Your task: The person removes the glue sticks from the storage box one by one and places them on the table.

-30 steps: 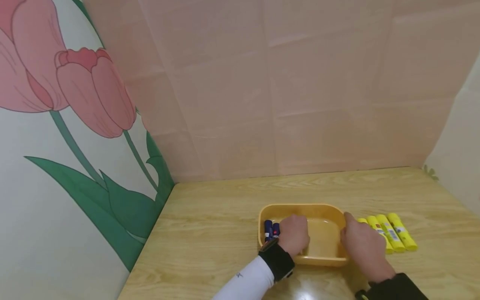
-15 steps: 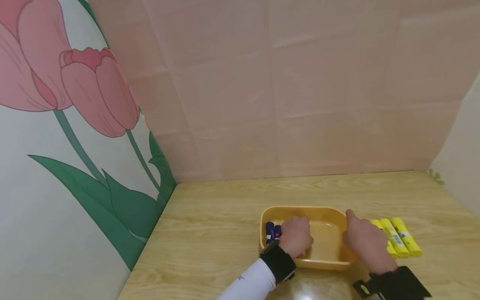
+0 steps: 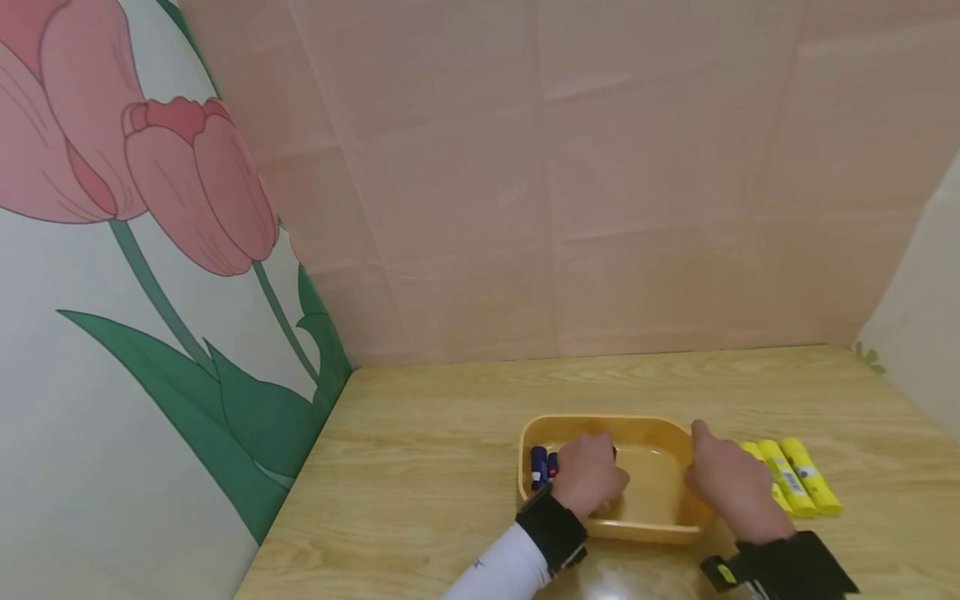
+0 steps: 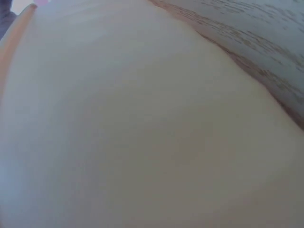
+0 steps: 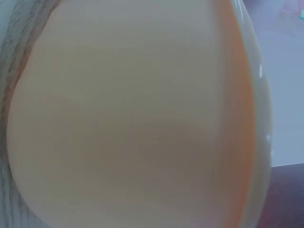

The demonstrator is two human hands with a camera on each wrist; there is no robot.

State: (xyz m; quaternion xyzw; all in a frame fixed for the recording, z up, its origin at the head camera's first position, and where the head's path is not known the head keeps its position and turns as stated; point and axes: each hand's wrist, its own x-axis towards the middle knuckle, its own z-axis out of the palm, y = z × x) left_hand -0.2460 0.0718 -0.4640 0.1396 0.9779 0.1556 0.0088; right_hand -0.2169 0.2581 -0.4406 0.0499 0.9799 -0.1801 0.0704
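An orange-yellow plastic tray (image 3: 648, 532) stands on the table in the head view. Inside its left end lie dark blue glue sticks (image 3: 538, 468), partly covered. My left hand (image 3: 588, 475) reaches into the tray beside them, fingers curled downward. A small dark end shows at its right side, apparently of a blue stick it holds; the fingertips are hidden. With the thumb up along the rim, my right hand (image 3: 731, 483) grips the tray's right end. Pale tray wall (image 4: 142, 118) fills most of the left wrist view, and the tray's outer side (image 5: 118, 118) fills the right one.
Several yellow glue sticks (image 3: 810, 475) lie side by side on the wooden table (image 3: 420, 450), right of the tray and partly behind my right hand. A pinkish covered wall (image 3: 450, 208) rises at the back, and a tulip-painted wall (image 3: 187, 333) stands left.
My left hand shifts slightly within the tray, and a dark end now shows by its right side. The right hand keeps its hold on the tray. The head view has shifted a little.
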